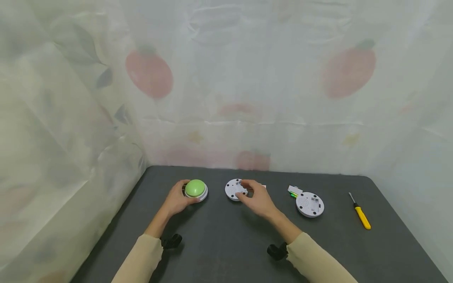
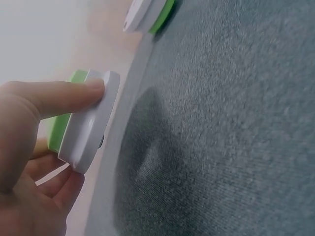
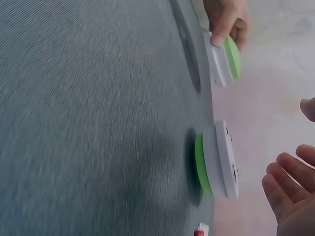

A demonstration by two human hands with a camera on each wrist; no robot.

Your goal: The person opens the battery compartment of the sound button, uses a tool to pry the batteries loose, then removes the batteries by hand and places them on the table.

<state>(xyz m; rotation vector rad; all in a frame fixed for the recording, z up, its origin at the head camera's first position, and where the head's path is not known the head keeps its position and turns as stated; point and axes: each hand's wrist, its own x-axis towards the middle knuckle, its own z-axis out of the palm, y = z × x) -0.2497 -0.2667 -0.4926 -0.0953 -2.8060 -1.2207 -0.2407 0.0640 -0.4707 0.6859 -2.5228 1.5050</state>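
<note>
In the head view my left hand (image 1: 178, 198) grips a round push button (image 1: 195, 188) with a green dome and white base. Its dome faces up, and the left wrist view shows thumb and fingers around the white rim, lifted off the table above its shadow. A second button (image 1: 233, 189) lies upside down in the middle, showing a white underside with dark feet and a battery slot. Over its right side hovers my right hand (image 1: 260, 199), thumb and fingers spread. The right wrist view shows those fingers (image 3: 290, 184) apart from the upturned button (image 3: 219, 160).
Farther right lies another upturned white button (image 1: 310, 204), with a small white-and-green pack (image 1: 295, 191) beside its upper left. A yellow-handled screwdriver (image 1: 361, 214) is near the right side of the dark table (image 1: 219, 251). Printed sheeting (image 1: 247, 98) stands behind.
</note>
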